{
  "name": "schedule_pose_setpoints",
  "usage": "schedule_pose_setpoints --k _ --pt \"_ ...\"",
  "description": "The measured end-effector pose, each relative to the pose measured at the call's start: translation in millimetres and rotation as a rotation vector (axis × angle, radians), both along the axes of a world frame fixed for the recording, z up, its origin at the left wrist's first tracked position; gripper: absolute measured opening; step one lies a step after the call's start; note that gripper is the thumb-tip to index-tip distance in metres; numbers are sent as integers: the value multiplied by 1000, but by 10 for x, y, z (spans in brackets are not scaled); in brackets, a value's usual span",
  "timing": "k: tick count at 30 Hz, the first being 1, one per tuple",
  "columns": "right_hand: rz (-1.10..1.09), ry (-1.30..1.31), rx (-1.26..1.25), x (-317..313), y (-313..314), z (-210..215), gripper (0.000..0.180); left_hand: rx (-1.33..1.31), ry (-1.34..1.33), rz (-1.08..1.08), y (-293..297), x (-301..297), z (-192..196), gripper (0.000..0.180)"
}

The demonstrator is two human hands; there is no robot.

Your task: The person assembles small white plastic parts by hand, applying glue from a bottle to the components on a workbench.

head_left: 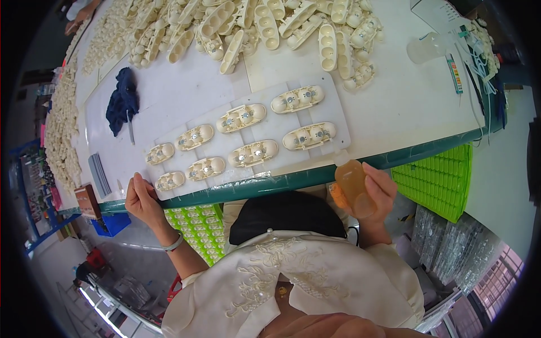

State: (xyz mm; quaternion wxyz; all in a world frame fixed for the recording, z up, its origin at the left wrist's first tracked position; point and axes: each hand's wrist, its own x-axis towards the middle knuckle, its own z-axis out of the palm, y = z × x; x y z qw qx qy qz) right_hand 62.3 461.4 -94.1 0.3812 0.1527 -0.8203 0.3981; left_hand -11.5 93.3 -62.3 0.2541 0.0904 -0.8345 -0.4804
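1. While the right hand holds the squeeze bottle, its fingers are wrapped round the side, thumb uppermost; bottle pinched between thumb and fingers.
2. Bottle: see-through, amber-brown, rounded body, narrowing to a pale translucent nozzle aimed at 11 o'clock. Orange spongy piece against its 9 o'clock side.
3. Bottle location: 4 o'clock from the middle of the white board, at the near table edge, nozzle just by the board corner. Contact there: cannot tell.
4. Left hand: 8 o'clock, at the board's near-left corner. Fingers curled and pressed together; whether they pinch the board, cannot tell.
5. On the board: eight cream shells, two rows of four, long ovals with rounded ends, open side up, round silvery parts inside.
6. Loose cream parts heaped at 12 o'clock, some with three or so round hollows.
7. Dark blue cloth crumpled at 10 o'clock; translucent cup at 2 o'clock.
8. Bright green crate below the table edge, between 3 and 4 o'clock.
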Motion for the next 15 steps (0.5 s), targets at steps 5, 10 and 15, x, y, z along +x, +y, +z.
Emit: schedule_pose_setpoints --k 5,10,15 --pt "-189 -294 -234 -50 -80 170 35 -18 -11 14 20 -21 5 40" --pt "-159 -560 -281 -35 -23 399 29 -26 -14 6 13 -10 10 40" --pt "-113 -842 -483 14 18 480 24 -14 -13 10 11 5 1 40"
